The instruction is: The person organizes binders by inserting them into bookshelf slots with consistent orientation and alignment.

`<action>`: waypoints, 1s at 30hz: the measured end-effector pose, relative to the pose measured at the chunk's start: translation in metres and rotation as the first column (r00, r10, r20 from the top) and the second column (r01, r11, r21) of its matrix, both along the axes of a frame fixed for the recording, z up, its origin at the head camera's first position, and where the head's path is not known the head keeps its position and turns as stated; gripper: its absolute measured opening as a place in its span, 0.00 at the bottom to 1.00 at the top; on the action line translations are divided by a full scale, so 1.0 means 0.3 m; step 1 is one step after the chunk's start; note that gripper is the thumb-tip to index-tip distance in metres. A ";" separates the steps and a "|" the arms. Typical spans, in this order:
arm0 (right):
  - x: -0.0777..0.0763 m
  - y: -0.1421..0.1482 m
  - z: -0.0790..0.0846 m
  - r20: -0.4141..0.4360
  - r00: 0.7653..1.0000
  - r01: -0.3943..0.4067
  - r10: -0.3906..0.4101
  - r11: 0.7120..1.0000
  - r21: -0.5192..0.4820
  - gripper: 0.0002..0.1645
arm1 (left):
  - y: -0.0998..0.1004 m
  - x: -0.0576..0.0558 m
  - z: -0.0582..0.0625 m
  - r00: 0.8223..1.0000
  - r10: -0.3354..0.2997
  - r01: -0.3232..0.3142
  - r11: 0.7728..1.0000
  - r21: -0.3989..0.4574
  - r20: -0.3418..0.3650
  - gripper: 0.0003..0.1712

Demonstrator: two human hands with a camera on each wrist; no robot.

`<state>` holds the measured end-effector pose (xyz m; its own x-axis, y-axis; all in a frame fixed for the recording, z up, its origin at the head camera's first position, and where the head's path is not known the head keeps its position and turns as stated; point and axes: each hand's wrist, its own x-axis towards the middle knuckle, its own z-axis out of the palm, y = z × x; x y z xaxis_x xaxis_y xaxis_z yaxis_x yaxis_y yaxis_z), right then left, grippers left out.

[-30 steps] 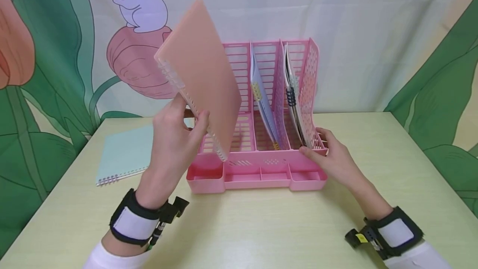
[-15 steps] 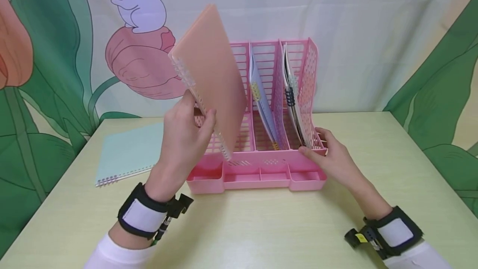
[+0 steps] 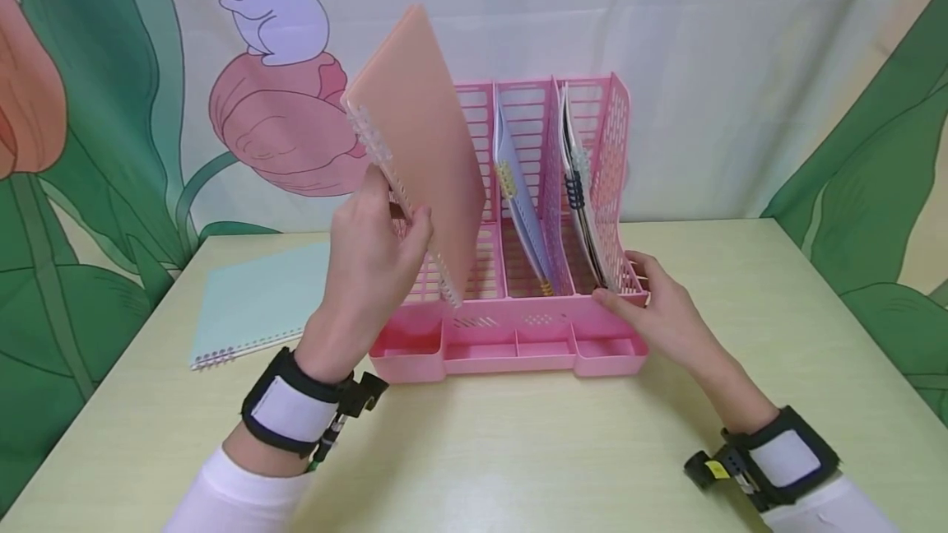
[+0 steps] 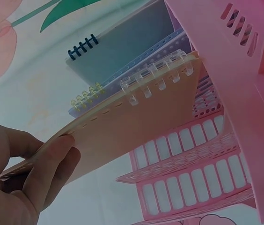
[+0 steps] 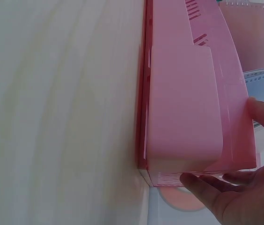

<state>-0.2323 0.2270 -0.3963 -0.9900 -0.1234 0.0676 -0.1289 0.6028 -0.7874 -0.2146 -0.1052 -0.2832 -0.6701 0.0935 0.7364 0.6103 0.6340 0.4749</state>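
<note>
My left hand (image 3: 370, 261) pinches a peach ring-bound notebook (image 3: 425, 130) by its spine edge, thumb on one cover and fingers on the other. The notebook stands tilted in front of the left slots of a pink desk file organizer (image 3: 511, 312). In the left wrist view, the clear rings (image 4: 157, 77) at its lower end come close to the organizer's front wall. My right hand (image 3: 666, 303) grips the organizer's front right corner, thumb over the top rim and fingers around the side. A lilac-blue notebook (image 3: 523, 204) leans in a middle slot; dark-ringed notebooks (image 3: 581, 196) fill the right slot.
A mint spiral notebook (image 3: 255, 294) lies flat on the table (image 3: 518, 451), left of the organizer and partly behind my left arm. Small tray compartments (image 3: 544, 344) run along the organizer's front. A printed curtain (image 3: 711, 89) hangs behind.
My left hand has carried the peach notebook to the right, then slightly upward, over the organizer's left part. More of the mint notebook shows. My right hand stays at the organizer's corner.
</note>
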 end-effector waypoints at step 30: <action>0.001 0.004 -0.002 -0.004 1.000 -0.002 0.002 1.000 -0.003 0.56 | 0.019 -0.093 0.009 0.989 0.106 -0.109 0.994 0.024 0.107 0.24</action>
<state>-0.2320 0.2283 -0.3968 -0.9896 -0.1247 0.0720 -0.1331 0.6001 -0.7888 -0.2424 -0.0996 -0.2805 -0.7489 -0.0039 0.6627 0.4853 0.6777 0.5525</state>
